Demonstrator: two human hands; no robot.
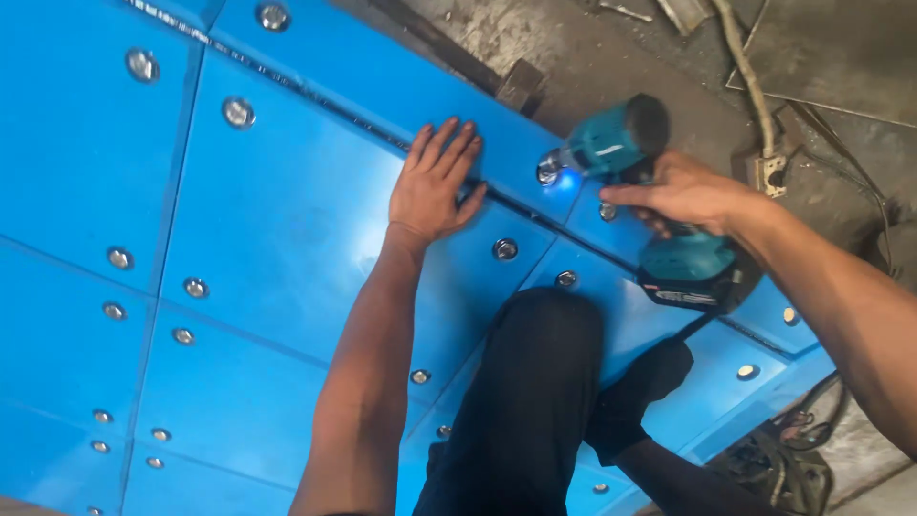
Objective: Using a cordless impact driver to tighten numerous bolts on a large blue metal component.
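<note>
Surface: blue panels (287,220) butted edge to edge, dark seams between them, a grid of recessed silver bolts (238,112). About twenty bolts show; exact count unclear at the bottom edge. Grimy concrete floor (611,48) beyond the panels' far edge, with one beige cable (750,81) running to a small box.

Landmark: the long seam (382,129) crossing diagonally.

Left of the drill, the left hand (435,186) lies flat on the panel, fingers spread, across that seam, gripping nothing. One knee in dark trousers (535,382) rests below it.

One teal cordless drill (621,143) sits on the seam's right stretch, nose on a bolt (546,172), work light lit. Right hand (683,191) is wrapped around its handle, above the battery pack (688,272).

One tangle of dark cables (793,449) lies off the panels' lower right edge.
</note>
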